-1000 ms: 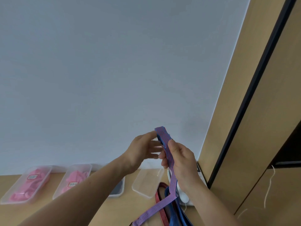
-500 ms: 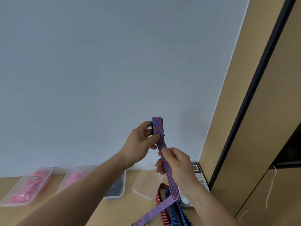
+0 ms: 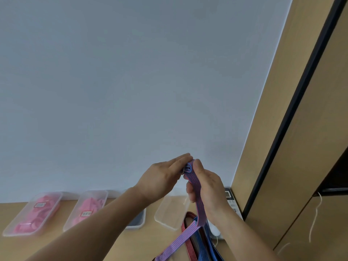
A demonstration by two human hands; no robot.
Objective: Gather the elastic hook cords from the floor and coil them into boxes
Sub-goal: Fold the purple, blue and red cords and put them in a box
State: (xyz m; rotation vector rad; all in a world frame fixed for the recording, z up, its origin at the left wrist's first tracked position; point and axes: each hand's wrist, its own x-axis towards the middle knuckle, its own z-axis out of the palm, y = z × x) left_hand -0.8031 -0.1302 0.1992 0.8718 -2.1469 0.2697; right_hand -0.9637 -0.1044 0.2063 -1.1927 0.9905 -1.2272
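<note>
Purple webbing with red stripes, the elastic cord (image 3: 200,204) looks light, soft and stretchy, so it should bend without resistance yet spring loose if released. The sensible place to hold it is the small roll at its upper end (where a bit of metal, perhaps the hook, peeps out). That roll sits in the air between both hands. The left hand (image 3: 162,178) lays nearly straight fingers against its side, thumb hidden, while the right hand (image 3: 206,187) curls thumb and fingers round the band just below. From there the band trails down past the right wrist to the wooden surface (image 3: 146,240), near an empty clear box (image 3: 169,213).
</note>
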